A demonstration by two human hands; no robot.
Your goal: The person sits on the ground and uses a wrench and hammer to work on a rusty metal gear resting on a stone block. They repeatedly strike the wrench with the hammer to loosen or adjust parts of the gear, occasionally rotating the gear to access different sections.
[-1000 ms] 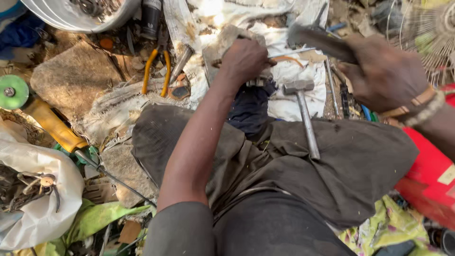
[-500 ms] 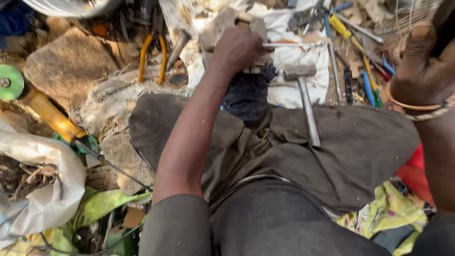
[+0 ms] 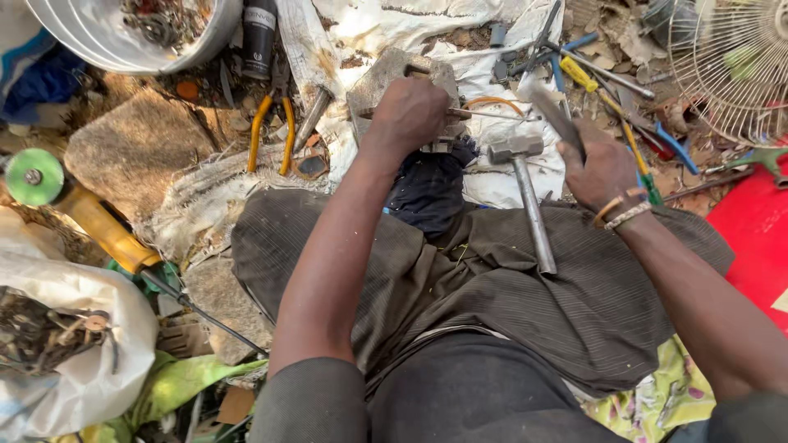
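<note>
1. Since the earlier frame, the right hand point(image 3: 606, 168) has come down from the upper right edge to centre right, and it now grips a flat dark metal bar point(image 3: 556, 119); the left hand point(image 3: 409, 111) stays on the workpiece.
2. Left hand: upper centre, fingers curled and clamped over a thin metal rod point(image 3: 464, 115), pressing it against a grey metal block point(image 3: 386, 78) that rests on a dirty white cloth point(image 3: 501, 176).
3. Right hand: fingers closed around the lower end of the flat bar, which slants up and to the left, its tip just above the hammer head; beaded bracelets point(image 3: 621, 212) circle the wrist.
4. Hammer point(image 3: 529, 201): between the two hands, head near the rod, metal handle lying down across the dark-trousered lap point(image 3: 492, 295).
5. Dark blue rag point(image 3: 427, 193): directly below the left hand, on the lap's edge.
6. Orange-handled pliers point(image 3: 271, 131): upper left of centre, beside a flat stone point(image 3: 135, 143).
7. Angle grinder point(image 3: 74, 205): left edge, green disc and yellow body.
8. Metal basin point(image 3: 123, 33): upper left corner, holding scrap.
9. White sack point(image 3: 57, 344): lower left, with rusty pieces at its mouth.
10. Wire fan guard point(image 3: 730, 66): upper right corner, with screwdrivers point(image 3: 591, 74) scattered beside it.
11. Red panel point(image 3: 755, 230): right edge.
</note>
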